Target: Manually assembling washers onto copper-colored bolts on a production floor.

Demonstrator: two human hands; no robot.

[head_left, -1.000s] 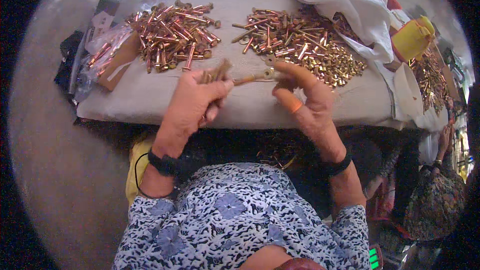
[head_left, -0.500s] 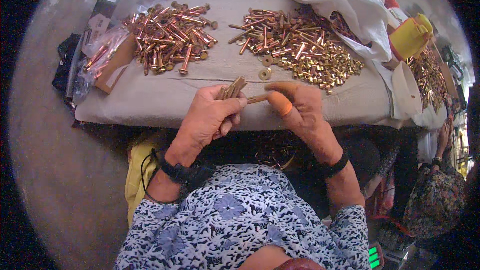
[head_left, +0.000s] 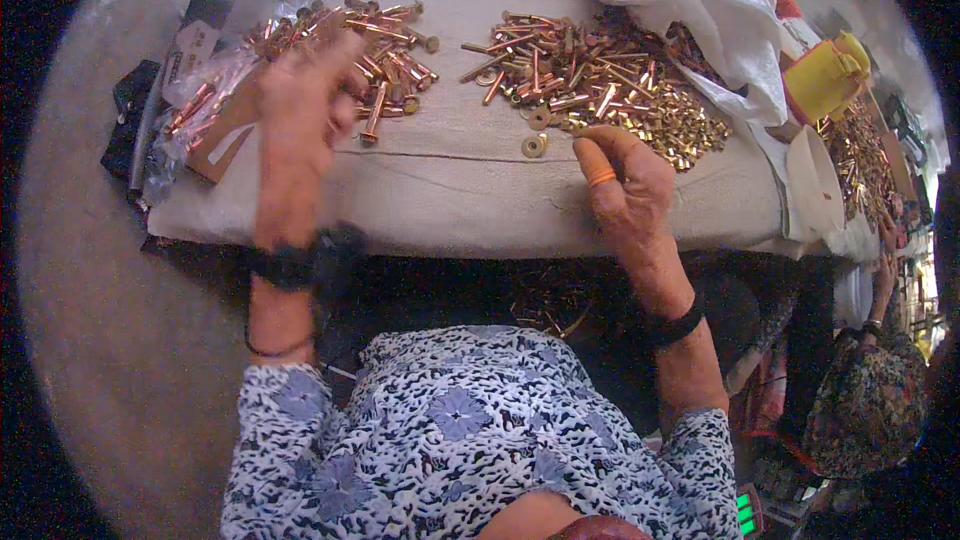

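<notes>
My left hand (head_left: 300, 100) blurred over heap of copper-coloured metal bolts (head_left: 375, 35), fingers' grip indeterminate, my right hand (head_left: 625, 190) fingers loosely curled, empty, beside round brass washer (head_left: 533, 146), cloth-covered counter (head_left: 450, 190).

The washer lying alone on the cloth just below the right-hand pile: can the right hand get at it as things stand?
Probably yes. The right hand rests on the cloth right beside the washer, fingertips toward it, with only bare cloth between them. The left hand is away over the left pile.

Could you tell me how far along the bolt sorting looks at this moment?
Done: a copper-coloured bolt pile lies at the left. In hand: the blurred left hand is over that pile; the right hand reaches beside two washers. Left: a large mixed brass pile.
</notes>
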